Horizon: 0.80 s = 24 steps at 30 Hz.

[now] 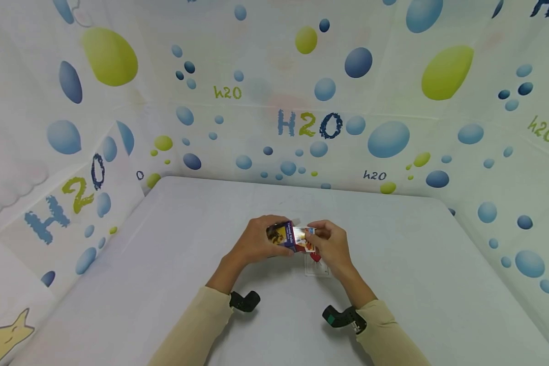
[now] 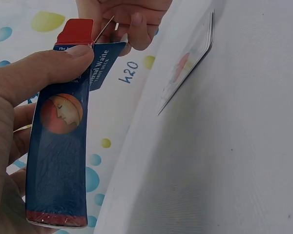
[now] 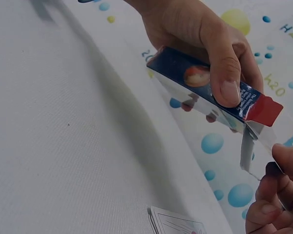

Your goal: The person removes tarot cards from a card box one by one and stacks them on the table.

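My left hand (image 1: 256, 241) grips a blue tarot card box (image 2: 61, 165) with red ends, its thumb pressed on the narrow side near the open end. The red end flap (image 3: 268, 111) sticks out and a blue top flap (image 2: 105, 63) is folded outward. At that end my right hand (image 1: 333, 244) pinches a thin card (image 1: 304, 239) between thumb and fingers; it overlaps the box opening in the head view. Below the hands, a small stack of cards (image 1: 317, 268) lies on the white table, a red shape showing on its top card.
The white table (image 1: 164, 244) runs under both arms. Behind and beside it hang white cloths (image 1: 274, 66) printed with blue and green bubbles. A black wrist camera (image 1: 246, 301) sits on the left wrist, another wrist camera (image 1: 340, 317) on the right.
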### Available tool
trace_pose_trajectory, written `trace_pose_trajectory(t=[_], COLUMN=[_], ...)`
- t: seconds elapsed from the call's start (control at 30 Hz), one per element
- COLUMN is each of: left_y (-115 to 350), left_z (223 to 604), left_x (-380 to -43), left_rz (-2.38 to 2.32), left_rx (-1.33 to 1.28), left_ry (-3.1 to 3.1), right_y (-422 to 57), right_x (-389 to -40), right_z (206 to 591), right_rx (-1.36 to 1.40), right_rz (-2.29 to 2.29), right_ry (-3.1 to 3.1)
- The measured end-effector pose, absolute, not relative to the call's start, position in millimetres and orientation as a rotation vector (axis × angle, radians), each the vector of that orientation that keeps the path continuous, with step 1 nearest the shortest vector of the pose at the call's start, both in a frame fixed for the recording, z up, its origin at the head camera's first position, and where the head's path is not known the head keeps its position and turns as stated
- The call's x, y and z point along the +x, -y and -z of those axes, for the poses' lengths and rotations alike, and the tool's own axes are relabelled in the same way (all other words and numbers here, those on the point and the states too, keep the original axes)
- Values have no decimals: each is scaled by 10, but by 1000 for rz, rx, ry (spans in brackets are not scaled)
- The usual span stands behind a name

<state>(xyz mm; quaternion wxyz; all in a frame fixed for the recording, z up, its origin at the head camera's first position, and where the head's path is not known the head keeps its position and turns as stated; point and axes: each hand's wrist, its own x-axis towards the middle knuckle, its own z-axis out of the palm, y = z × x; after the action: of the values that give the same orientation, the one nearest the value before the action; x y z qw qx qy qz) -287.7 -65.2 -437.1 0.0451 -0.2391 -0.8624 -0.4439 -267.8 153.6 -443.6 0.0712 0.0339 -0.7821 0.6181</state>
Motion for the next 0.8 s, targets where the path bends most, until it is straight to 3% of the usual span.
trace_pose_trajectory(t=[0.8], left_y=[724], left_z=[4341], left_x=[-2879], left_rz=[1320], left_rx=[-604], left_ry=[2672], right_y=[-1588], right_x=[-2720], right_z=[4405], right_rx=[-44], right_rz=[-1915], right_ry=[2116])
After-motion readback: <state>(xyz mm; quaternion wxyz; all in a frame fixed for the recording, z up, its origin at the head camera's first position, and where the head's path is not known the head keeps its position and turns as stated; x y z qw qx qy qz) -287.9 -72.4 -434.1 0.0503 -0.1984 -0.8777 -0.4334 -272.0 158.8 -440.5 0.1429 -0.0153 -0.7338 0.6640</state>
